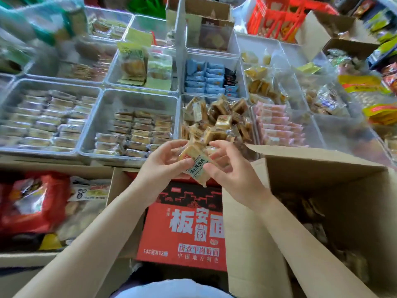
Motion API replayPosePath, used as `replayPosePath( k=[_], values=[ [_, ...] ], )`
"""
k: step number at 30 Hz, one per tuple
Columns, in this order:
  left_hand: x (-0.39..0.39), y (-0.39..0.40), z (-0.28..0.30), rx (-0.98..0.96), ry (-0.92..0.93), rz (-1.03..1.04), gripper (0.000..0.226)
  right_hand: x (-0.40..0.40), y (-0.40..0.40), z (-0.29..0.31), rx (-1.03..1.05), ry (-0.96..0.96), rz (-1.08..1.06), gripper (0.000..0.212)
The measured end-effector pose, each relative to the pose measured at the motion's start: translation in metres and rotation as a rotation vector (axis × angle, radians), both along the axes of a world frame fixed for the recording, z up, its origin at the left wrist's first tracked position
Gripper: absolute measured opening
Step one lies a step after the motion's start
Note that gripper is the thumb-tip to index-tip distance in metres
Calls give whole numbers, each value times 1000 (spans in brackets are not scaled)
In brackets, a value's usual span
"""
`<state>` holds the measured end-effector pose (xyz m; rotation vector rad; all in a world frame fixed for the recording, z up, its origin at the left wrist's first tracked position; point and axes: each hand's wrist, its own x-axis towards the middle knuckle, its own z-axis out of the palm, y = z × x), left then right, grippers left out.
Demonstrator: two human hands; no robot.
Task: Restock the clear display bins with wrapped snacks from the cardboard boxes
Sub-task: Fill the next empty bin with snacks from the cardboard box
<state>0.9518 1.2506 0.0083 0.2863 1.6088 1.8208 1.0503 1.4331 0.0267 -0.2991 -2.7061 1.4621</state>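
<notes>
Snacks everywhere in this one, so going left to right. Far off to the left of the hands, down low, there's a red bag [32, 203] sitting in an open cardboard box [94, 172]. Above that, well left of the hands, a clear bin [12, 91] holds neat rows of pale wrapped bars. Next bin [107, 104] over, just up and left of the left hand, is maybe half full with tidy rows of tan bars.

Left hand [163, 162] has its fingers curled around a small bunch of wrapped snacks [196, 163], thumb pressing on the wrapper. Right hand [232, 168] grips the same bunch from the other side, fingers curled in too, so both hands are holding it together. One wrapper has a dark label strip facing up.

Bunch sits right at the near edge of the middle bin [180, 112], which is heaped with loose brown snack cakes [217, 121], all jumbled.

Straight below the hands is a red carton [182, 229] with big white lettering. Just right of the right hand is a big open brown box [300, 175], more wrapped stuff dimly visible inside. Up and right of the hands, a bin of pink packets [277, 125].
</notes>
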Motion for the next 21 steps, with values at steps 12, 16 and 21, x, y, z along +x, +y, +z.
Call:
replayPosePath(
  k=[12, 16, 21],
  values=[
    [-165, -163, -100, -719, 532, 105, 34, -180, -114, -67, 215, -172, 27, 27],
    [-200, -187, -142, -1037, 877, -12, 46, -238, -135, -89, 312, -171, -7, 28],
    [-220, -182, -165, -1167, 949, -177, 52, -304, -156, -126, 364, -194, 1, 27]
  ],
)
